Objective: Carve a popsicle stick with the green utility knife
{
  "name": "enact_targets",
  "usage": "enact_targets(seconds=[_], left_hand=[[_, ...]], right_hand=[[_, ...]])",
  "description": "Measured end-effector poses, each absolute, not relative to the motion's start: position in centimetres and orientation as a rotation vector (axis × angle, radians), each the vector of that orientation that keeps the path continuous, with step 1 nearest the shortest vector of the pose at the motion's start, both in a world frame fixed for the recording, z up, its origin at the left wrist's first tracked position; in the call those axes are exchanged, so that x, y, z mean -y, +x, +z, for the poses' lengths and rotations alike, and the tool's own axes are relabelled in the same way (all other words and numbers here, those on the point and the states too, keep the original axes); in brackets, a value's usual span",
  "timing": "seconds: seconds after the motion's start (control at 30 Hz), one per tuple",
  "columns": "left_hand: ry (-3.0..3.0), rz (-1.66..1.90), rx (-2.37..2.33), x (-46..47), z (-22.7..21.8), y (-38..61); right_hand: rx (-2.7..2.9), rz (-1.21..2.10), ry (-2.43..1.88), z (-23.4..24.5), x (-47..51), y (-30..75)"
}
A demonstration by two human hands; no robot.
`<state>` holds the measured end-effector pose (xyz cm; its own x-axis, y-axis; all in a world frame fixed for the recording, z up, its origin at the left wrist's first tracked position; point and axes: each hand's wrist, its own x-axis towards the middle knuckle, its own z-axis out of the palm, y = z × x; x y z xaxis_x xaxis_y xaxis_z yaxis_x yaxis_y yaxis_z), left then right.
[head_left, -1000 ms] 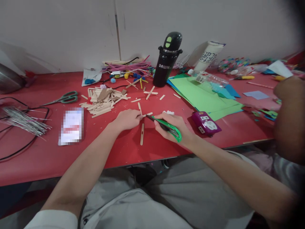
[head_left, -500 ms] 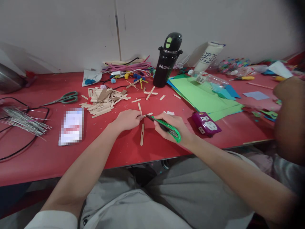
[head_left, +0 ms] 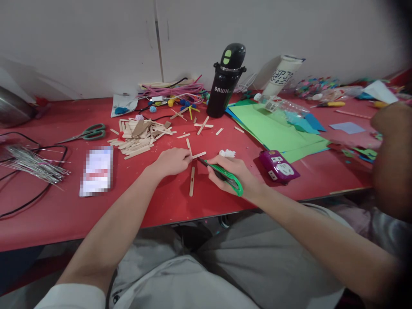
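Observation:
My right hand (head_left: pixel 236 174) is closed round a green and black utility knife (head_left: pixel 230 177), its tip pointing left near a craft stick (head_left: pixel 200 154). That stick lies under the fingers of my left hand (head_left: pixel 174 162), which pinch and press it on the red table; its left part is hidden. Just in front lies another craft stick with a small slot (head_left: pixel 192 182). A further craft stick (head_left: pixel 188 145) sticks out behind my left fingertips. Beyond my left hand is a loose pile of craft sticks (head_left: pixel 138 136).
A black bottle (head_left: pixel 222 90) stands at the back, left of green paper sheets (head_left: pixel 270 128). A purple power adapter (head_left: pixel 279 167) sits right of my hand. Scissors (head_left: pixel 92 132), a blurred phone (head_left: pixel 96 171) and wires (head_left: pixel 35 163) lie left. Another person's arm (head_left: pixel 392 163) is at right.
The knife tip has drawn back slightly down and right from the craft stick, so more of the stick shows. My left hand stays in place.

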<state>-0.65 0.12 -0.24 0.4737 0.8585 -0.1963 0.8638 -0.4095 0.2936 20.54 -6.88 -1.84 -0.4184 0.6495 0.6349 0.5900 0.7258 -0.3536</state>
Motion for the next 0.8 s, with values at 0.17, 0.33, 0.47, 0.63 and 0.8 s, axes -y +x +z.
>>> enact_targets(seconds=[0.17, 0.33, 0.47, 0.63, 0.8], left_hand=[[2.352, -0.027, -1.474, -0.11, -0.27, -0.51], [2.347, -0.018, -1.467, -0.11, -0.31, -0.47], [2.355, -0.019, -1.473, -0.14, -0.36, -0.52], [2.358, -0.034, -1.471, -0.14, -0.32, -0.5], [2.36, -0.041, -1.472, -0.11, -0.27, -0.47]], right_hand=[[2.067, 0.072, -0.903, -1.82, 7.09, 20.37], [2.044, 0.05, -0.924, -1.5, 7.2, 20.14], [2.079, 0.056, -0.95, -1.78, 6.92, 20.29], [2.101, 0.066, -0.929, -2.07, 6.72, 20.39], [2.124, 0.07, -0.91, -1.77, 6.8, 20.33]])
